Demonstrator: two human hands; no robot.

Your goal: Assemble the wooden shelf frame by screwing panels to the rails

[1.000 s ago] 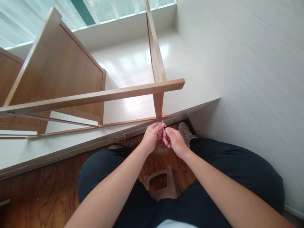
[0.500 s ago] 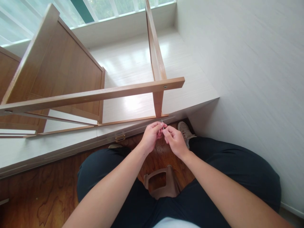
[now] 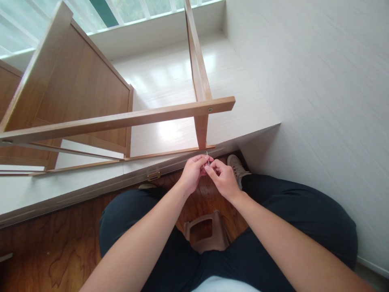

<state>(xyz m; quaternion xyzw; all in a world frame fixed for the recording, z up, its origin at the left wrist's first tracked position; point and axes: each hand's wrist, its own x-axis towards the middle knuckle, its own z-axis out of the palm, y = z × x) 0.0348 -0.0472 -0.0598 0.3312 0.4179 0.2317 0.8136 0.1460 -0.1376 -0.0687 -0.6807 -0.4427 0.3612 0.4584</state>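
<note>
My left hand (image 3: 194,172) is closed, its thumb and fingers pinching a thin metal rod (image 3: 207,153) just in front of the lower wooden rail (image 3: 170,154). My right hand (image 3: 221,174) is closed beside it, thumb and forefinger on the near end of the same rod. The rod's upper tip points at the rail below an upright wooden panel (image 3: 201,132); whether it touches the wood I cannot tell. Above the hands runs an upper wooden rail (image 3: 146,117), with a metal bolt head (image 3: 210,109) near its right end.
Larger wooden panels (image 3: 82,85) stand at left on a pale ledge (image 3: 164,89) under a window. A pale wall (image 3: 304,81) rises at right. Between my legs is a brown plastic stool (image 3: 209,243) on the wood floor (image 3: 60,259). A small metal handle (image 3: 153,176) sits on the ledge's front.
My right thumb and fingers have shifted slightly on the rod. The left hand stays in place, and the view has moved a little.
</note>
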